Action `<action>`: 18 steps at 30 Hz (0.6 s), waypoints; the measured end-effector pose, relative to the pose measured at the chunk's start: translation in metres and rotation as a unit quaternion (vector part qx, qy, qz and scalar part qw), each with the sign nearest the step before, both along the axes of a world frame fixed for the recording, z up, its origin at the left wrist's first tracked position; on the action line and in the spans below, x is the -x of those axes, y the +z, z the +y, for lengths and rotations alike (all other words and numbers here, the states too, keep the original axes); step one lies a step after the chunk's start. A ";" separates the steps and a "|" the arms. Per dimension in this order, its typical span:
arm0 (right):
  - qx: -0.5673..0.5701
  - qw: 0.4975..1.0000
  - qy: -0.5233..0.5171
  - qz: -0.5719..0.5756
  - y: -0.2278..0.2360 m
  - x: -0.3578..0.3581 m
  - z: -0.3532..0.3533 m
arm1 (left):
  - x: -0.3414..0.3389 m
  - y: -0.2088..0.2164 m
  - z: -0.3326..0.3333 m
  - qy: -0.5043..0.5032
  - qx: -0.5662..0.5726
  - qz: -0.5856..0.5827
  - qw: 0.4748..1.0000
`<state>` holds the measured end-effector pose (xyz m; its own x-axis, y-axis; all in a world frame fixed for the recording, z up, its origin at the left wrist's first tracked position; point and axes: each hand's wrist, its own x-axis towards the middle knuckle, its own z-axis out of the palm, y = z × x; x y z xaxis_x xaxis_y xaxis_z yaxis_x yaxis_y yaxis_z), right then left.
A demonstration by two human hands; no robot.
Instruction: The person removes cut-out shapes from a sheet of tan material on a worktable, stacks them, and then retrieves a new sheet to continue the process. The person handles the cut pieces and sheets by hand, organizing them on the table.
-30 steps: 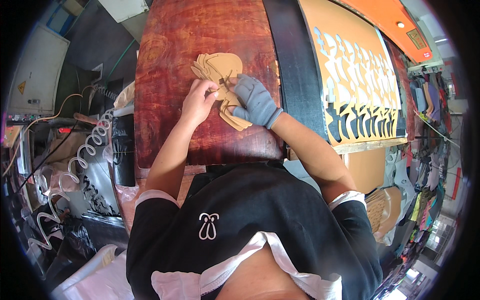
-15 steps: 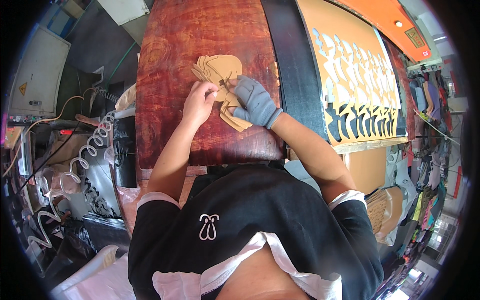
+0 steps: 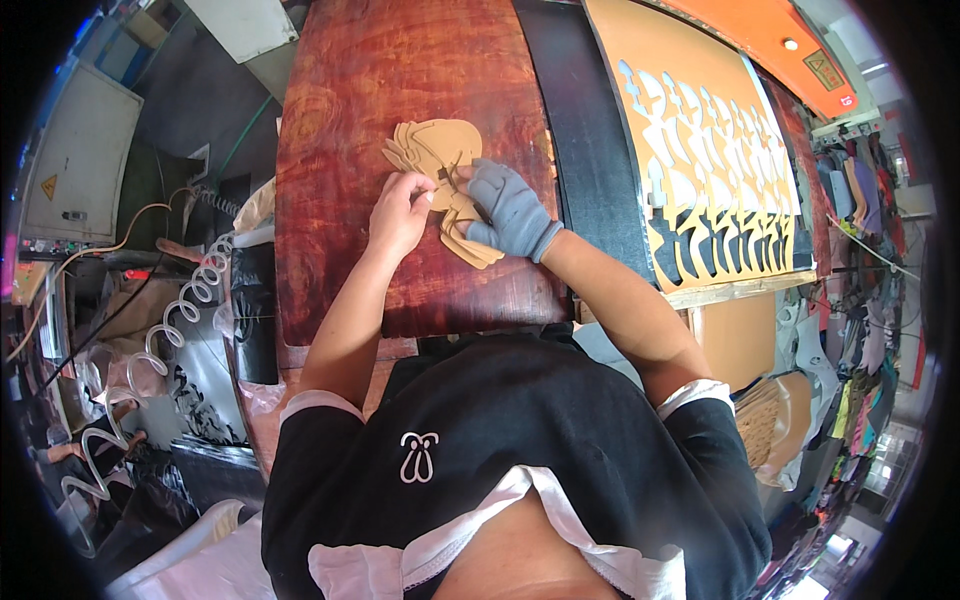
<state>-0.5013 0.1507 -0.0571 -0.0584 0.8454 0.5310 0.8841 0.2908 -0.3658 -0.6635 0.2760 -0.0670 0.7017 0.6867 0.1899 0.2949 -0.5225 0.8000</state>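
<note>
A small stack of tan die-cut sheet pieces lies fanned out on a reddish-brown wooden tabletop. Each piece has a rounded end and a narrower waist. My bare left hand is closed at the left side of the stack's waist, thumb and fingers pinching its edge. In a grey glove, my right hand grips the stack from the right, thumb near the lower end and fingers toward the middle. A small dark gap or spot shows at the waist between the hands. The fingertips are partly hidden.
Right of the tabletop runs a black strip. Beyond it lies a tan sheet with rows of cut-out holes, below an orange machine. A coiled clear hose hangs at left, near a grey metal cabinet.
The view has shifted slightly. Both hands stay on the stack in nearly the same pose, with only slight finger movement.
</note>
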 end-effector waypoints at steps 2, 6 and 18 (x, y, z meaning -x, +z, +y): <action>-0.002 1.000 0.000 -0.001 0.001 0.000 -0.001 | 0.001 -0.001 0.003 -0.009 0.023 -0.003 1.000; 0.007 1.000 0.012 0.002 0.002 -0.001 -0.002 | 0.001 0.002 0.002 -0.013 0.060 0.009 0.998; 0.010 1.000 0.010 0.007 0.001 -0.001 -0.002 | 0.001 0.002 0.003 -0.004 0.073 0.008 0.997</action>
<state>-0.5002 0.1488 -0.0563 -0.0683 0.8549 0.5143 0.8725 0.3012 -0.3848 -0.6648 0.2794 -0.0652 0.7096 0.7003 0.0780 0.3039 -0.4040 0.8628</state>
